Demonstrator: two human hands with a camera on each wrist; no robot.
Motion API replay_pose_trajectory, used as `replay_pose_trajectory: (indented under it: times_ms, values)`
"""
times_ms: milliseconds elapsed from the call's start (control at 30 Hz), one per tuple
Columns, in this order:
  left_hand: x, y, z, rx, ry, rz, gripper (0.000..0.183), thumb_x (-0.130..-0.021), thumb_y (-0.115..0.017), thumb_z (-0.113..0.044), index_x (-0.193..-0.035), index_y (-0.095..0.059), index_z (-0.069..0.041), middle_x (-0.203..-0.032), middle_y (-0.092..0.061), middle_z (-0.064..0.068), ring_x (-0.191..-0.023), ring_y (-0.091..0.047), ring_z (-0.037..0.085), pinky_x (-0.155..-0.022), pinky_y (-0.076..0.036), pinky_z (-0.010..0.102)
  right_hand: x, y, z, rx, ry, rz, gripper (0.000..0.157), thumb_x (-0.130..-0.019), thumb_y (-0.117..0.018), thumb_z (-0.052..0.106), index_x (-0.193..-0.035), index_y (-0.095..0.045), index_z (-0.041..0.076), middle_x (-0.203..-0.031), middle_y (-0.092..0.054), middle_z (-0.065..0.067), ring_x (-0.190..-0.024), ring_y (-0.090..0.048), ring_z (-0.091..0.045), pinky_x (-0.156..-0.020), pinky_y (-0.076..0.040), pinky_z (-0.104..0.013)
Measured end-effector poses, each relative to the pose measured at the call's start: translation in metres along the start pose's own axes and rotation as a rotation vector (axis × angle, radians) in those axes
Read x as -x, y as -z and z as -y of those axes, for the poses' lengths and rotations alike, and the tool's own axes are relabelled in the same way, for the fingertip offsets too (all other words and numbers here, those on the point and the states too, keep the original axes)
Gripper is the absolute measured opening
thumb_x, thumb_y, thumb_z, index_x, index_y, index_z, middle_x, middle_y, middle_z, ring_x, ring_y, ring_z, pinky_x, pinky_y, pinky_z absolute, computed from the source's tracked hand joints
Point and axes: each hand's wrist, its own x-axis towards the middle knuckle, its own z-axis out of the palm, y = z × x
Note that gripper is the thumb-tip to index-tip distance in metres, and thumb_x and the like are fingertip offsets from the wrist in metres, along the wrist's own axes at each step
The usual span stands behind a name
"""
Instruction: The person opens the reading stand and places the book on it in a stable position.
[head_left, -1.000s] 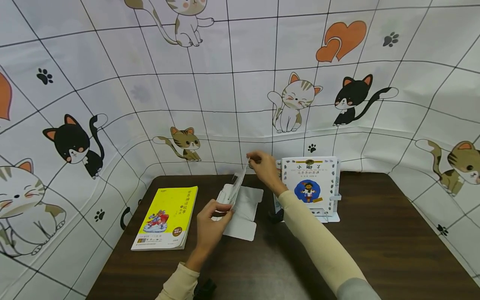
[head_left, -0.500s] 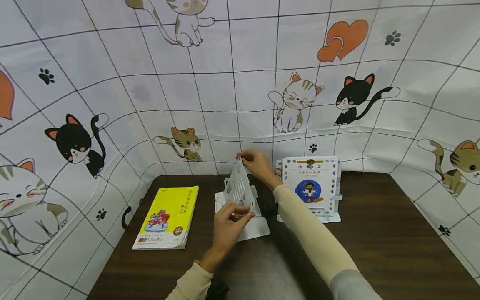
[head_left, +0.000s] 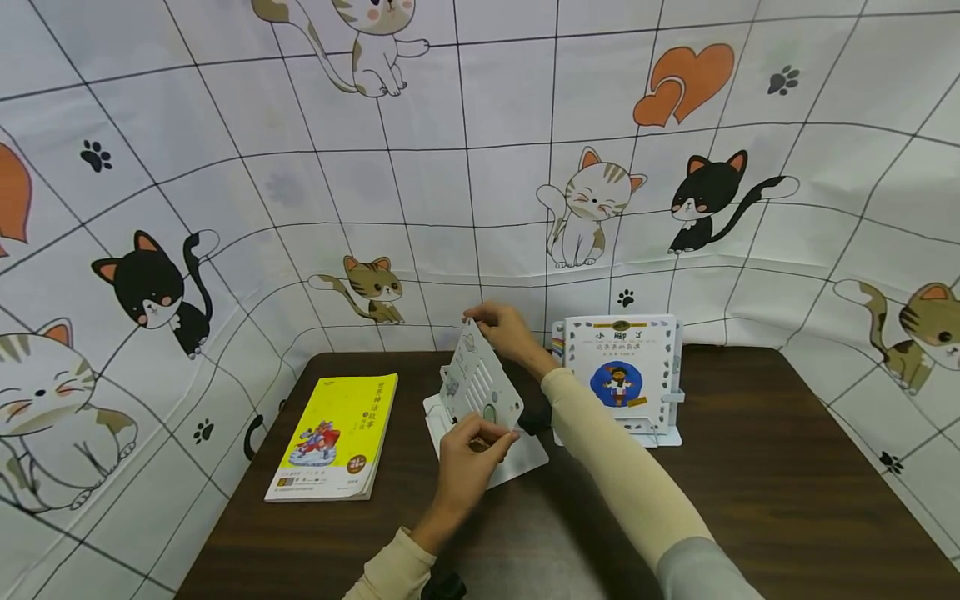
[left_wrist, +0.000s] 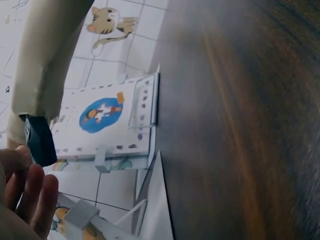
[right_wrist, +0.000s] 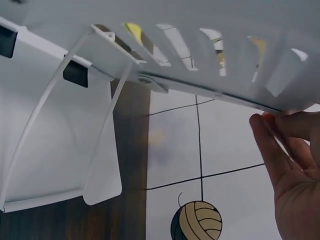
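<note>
Both hands hold a white stand (head_left: 495, 385) at the middle of the table (head_left: 720, 483), its panel tilted up from the base.
The right hand (head_left: 512, 330) pinches the panel's top corner between thumb and fingertips; the left hand (head_left: 465, 467), fingers curled, pinches near its lower edge, the exact grip hidden. A yellow book (head_left: 333, 437) lies to the left; a picture book (head_left: 618, 354) leans upright to the right.
</note>
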Motion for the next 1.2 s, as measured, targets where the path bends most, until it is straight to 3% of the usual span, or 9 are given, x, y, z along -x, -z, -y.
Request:
replay_pose_trajectory:
  times_ms: [133, 233, 433, 633, 800, 1000, 1200]
  values:
    - [-0.004, 0.007, 0.003, 0.104, 0.021, 0.094, 0.009, -0.094, -0.080, -0.004, -0.102, -0.077, -0.008, -0.091, -0.067, 0.010, -0.067, -0.069, 0.017, -0.058, -0.061, 0.028, 0.004, 0.004, -0.003, 0.035, 0.022, 0.022, 0.036, -0.109, -0.055, 0.002, -0.143, -0.065, 0.003, -0.143, -0.068, -0.020, -0.132, -0.066, -0.037, -0.106, -0.057, -0.049]
    - [-0.011, 0.014, 0.005, 0.150, 0.062, 0.130, 0.014, -0.098, -0.075, -0.003, -0.112, -0.075, -0.004, -0.094, -0.068, 0.015, -0.069, -0.068, 0.015, -0.057, -0.061, 0.029, 0.010, 0.006, -0.005, 0.009, 0.036, 0.019, 0.040, -0.109, -0.056, 0.004, -0.148, -0.059, 0.000, -0.145, -0.066, -0.023, -0.131, -0.066, -0.040, -0.107, -0.056, -0.051]
    - [-0.037, 0.029, 0.005, 0.090, 0.134, 0.049, 0.008, -0.100, -0.074, -0.006, -0.107, -0.075, -0.003, -0.096, -0.072, 0.014, -0.077, -0.066, 0.009, -0.066, -0.060, 0.025, 0.040, 0.014, 0.003, -0.102, 0.039, -0.078, 0.039, -0.109, -0.061, 0.011, -0.144, -0.058, -0.005, -0.134, -0.071, -0.024, -0.121, -0.071, -0.039, -0.102, -0.059, -0.048]
    - [-0.073, 0.047, 0.016, 0.090, 0.201, -0.014, 0.014, -0.103, -0.071, -0.010, -0.110, -0.075, 0.001, -0.097, -0.071, 0.021, -0.080, -0.067, 0.011, -0.072, -0.059, 0.020, 0.082, 0.021, 0.016, -0.154, 0.049, -0.220, 0.025, -0.108, -0.064, 0.013, -0.125, -0.067, -0.005, -0.111, -0.076, -0.022, -0.095, -0.077, -0.031, -0.084, -0.064, -0.033]
    - [-0.098, 0.060, 0.035, 0.087, 0.249, -0.004, 0.026, -0.107, -0.066, -0.016, -0.118, -0.074, 0.006, -0.104, -0.072, 0.026, -0.091, -0.071, 0.026, -0.081, -0.060, 0.021, 0.115, 0.015, 0.018, -0.189, 0.034, -0.319, 0.020, -0.109, -0.063, 0.018, -0.114, -0.069, 0.000, -0.097, -0.076, -0.019, -0.084, -0.075, -0.025, -0.075, -0.064, -0.032]
    - [-0.121, 0.067, 0.058, 0.088, 0.330, 0.019, 0.031, -0.111, -0.061, -0.021, -0.125, -0.074, 0.003, -0.116, -0.073, 0.028, -0.106, -0.070, 0.039, -0.096, -0.062, 0.036, 0.150, -0.001, 0.021, -0.260, -0.036, -0.382, 0.022, -0.110, -0.061, 0.023, -0.112, -0.068, 0.003, -0.097, -0.074, -0.018, -0.087, -0.072, -0.036, -0.074, -0.061, -0.033]
    - [-0.131, 0.067, 0.067, 0.053, 0.427, 0.120, 0.034, -0.113, -0.056, -0.021, -0.140, -0.066, -0.003, -0.138, -0.066, 0.021, -0.129, -0.063, 0.038, -0.113, -0.052, 0.050, 0.173, -0.021, 0.021, -0.335, -0.085, -0.349, 0.028, -0.103, -0.071, 0.014, -0.125, -0.061, 0.001, -0.106, -0.070, -0.017, -0.087, -0.071, -0.024, -0.078, -0.062, -0.030]
